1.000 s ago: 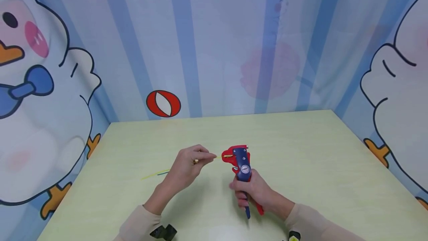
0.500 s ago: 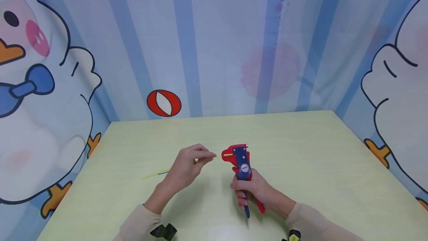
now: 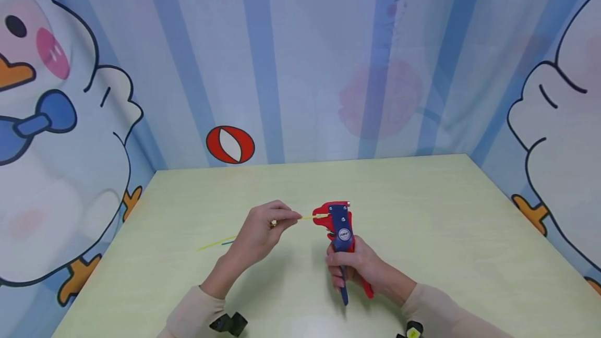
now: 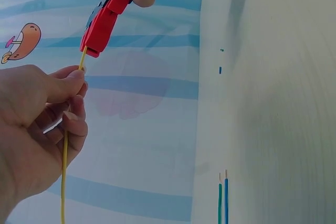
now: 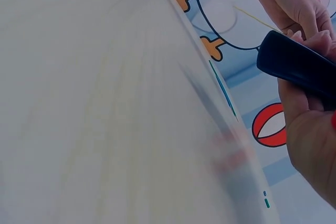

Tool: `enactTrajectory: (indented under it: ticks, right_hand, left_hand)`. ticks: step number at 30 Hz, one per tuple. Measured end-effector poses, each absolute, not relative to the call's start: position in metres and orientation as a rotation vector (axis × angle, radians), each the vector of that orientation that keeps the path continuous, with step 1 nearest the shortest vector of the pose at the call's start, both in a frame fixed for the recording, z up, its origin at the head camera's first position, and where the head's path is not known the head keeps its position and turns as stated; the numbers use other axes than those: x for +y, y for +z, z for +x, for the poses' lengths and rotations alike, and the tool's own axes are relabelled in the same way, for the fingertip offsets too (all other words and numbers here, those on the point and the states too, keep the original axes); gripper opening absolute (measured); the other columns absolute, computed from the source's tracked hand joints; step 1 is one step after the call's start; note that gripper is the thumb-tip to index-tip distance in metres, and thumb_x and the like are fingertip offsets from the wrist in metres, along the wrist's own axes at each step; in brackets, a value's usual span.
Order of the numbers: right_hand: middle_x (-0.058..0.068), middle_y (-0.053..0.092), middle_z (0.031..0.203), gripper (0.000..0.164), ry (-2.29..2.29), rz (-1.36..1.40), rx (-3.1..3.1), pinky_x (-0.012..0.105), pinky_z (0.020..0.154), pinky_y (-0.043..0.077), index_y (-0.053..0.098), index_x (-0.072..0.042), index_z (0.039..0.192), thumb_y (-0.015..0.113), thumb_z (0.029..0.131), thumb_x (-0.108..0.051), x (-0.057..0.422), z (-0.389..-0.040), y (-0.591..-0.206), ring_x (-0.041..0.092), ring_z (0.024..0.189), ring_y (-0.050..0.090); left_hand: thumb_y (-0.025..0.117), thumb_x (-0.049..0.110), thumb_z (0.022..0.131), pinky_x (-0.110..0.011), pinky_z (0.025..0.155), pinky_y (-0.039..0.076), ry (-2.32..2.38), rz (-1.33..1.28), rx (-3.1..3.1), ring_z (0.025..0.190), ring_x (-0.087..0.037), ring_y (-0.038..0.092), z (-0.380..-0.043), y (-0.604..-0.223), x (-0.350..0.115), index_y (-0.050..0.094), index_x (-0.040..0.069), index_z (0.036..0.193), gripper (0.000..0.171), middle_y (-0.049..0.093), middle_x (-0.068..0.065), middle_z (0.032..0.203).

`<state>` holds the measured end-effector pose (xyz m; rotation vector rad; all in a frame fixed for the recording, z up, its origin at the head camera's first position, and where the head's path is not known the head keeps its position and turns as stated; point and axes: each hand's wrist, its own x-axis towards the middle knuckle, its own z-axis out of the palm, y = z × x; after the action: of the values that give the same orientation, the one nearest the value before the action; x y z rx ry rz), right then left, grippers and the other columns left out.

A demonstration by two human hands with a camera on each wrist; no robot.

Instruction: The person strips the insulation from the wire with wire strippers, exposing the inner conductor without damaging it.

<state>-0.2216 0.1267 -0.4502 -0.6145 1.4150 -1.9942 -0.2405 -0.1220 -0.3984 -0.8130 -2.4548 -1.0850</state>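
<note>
My left hand (image 3: 266,231) pinches a yellow wire (image 4: 64,177) between thumb and fingertips, its tail trailing back past the palm. The wire's front end runs into the red nose of a red-and-blue wire stripper (image 3: 344,228), at the slot between its jaws. My right hand (image 3: 354,267) grips the stripper's handles, and the tool stands upright above the table. In the left wrist view the red head (image 4: 100,32) points down at my fingertips. The right wrist view shows the dark blue handle end (image 5: 294,64) jutting from my right hand.
On the pale table (image 3: 422,213) lie a green wire (image 4: 220,203) and a blue wire (image 4: 227,200), each with a bare copper tip. Small blue offcuts (image 4: 220,70) lie farther along. A printed duck curtain (image 3: 310,67) stands behind the table.
The left hand has shifted slightly left and the stripper slightly right. A longer stretch of yellow wire now shows between my fingertips and the tool's nose.
</note>
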Motion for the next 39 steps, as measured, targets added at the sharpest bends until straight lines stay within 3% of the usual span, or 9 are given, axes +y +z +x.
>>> enactTrajectory:
  ticks: [13, 20, 39]
  right_hand:
    - [0.001, 0.054, 0.066, 0.010, -1.985, -0.585, 1.478, 0.031, 0.058, 0.055, 0.051, -0.003, 0.091, 0.058, 0.097, -0.008, 0.1252, -0.2218, -0.4494, 0.015, 0.054, 0.055]
    - [-0.001, 0.048, 0.062, 0.012, -2.001, -0.503, 1.514, 0.027, 0.051, 0.049, 0.051, -0.006, 0.088, 0.056, 0.098, -0.009, 0.1247, -0.2222, -0.4489, 0.014, 0.049, 0.049]
    - [-0.001, 0.049, 0.061, 0.012, -2.023, -0.457, 1.497, 0.026, 0.051, 0.049, 0.050, -0.006, 0.089, 0.056, 0.098, -0.011, 0.1232, -0.2187, -0.4478, 0.013, 0.048, 0.050]
  left_hand:
    - [0.078, 0.002, 0.085, -0.022, 0.065, 0.054, -1.104, -0.817, -2.472, 0.079, -0.009, 0.060, -0.2395, -0.3954, -0.1229, 0.080, 0.011, 0.102, 0.019, 0.067, 0.006, 0.090]
    - [0.077, 0.001, 0.086, -0.022, 0.065, 0.054, -1.124, -0.816, -2.487, 0.079, -0.009, 0.061, -0.2377, -0.3940, -0.1225, 0.080, 0.010, 0.102, 0.019, 0.067, 0.006, 0.090]
    - [0.078, 0.001, 0.084, -0.022, 0.066, 0.055, -1.125, -0.813, -2.481, 0.079, -0.009, 0.062, -0.2384, -0.3953, -0.1226, 0.081, 0.010, 0.101, 0.019, 0.068, 0.006, 0.090]
